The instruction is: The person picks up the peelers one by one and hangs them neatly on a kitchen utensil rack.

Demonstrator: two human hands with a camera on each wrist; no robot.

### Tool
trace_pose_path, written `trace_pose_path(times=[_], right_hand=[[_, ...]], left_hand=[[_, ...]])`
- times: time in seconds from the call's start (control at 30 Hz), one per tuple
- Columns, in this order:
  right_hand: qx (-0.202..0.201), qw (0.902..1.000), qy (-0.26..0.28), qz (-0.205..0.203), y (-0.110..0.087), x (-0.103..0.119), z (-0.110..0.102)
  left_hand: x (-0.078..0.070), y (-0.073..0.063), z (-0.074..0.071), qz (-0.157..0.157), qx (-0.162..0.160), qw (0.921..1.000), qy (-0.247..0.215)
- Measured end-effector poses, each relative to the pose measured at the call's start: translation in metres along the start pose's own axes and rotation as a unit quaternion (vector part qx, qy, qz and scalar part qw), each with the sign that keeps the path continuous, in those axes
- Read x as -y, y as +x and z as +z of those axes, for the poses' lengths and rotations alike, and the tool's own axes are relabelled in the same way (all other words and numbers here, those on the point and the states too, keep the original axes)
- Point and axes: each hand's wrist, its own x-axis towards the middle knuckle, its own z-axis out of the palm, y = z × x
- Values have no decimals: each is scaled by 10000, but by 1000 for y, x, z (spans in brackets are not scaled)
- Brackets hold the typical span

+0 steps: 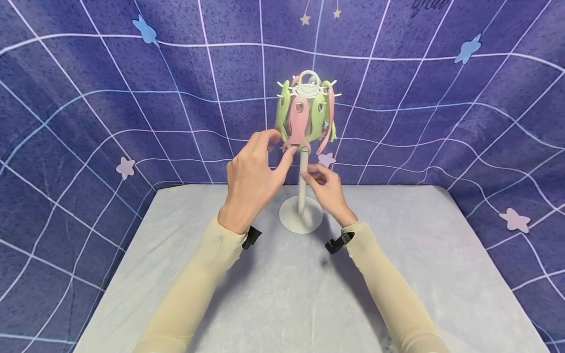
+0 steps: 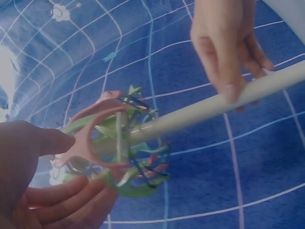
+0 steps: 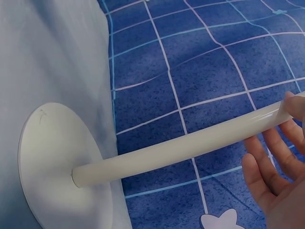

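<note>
Pink and green Y-shaped peelers hang by their handle holes from the pronged top of a white stand. My left hand is at the left of the cluster, its thumb tip touching the lower part of a pink peeler. Its other fingers lie beside a green peeler; the left wrist view shows them under the peelers. Lower down, my right hand pinches the stand's pole between thumb and fingers. The round base rests on the table.
A pale cloth covers the table. Close behind the stand hangs a dark blue curtain with white grid lines and stars, which also runs along both sides. Each wrist bears a black strap.
</note>
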Motion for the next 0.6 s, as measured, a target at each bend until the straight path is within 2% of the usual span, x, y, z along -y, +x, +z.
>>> trace_pose_path(times=[0.13, 0.2, 0.27, 0.4, 0.6], right_hand=[[37, 10000, 9, -5, -4, 18, -2], [72, 10000, 25, -33, -5, 21, -3], [95, 9999, 1, -127, -5, 12, -5], [140, 9992, 39, -362, -6, -9, -10], [238, 9978, -416, -450, -29, -19, -27]], left_hand=[[9, -13, 0, 66, -17, 9999, -80], [15, -21, 2, 101, 17, 9998, -171], [22, -29, 3, 137, 129, 9994, -276], [35, -50, 5, 134, 574, 9971, -490], [56, -87, 4, -260, 1388, 9878, -652]])
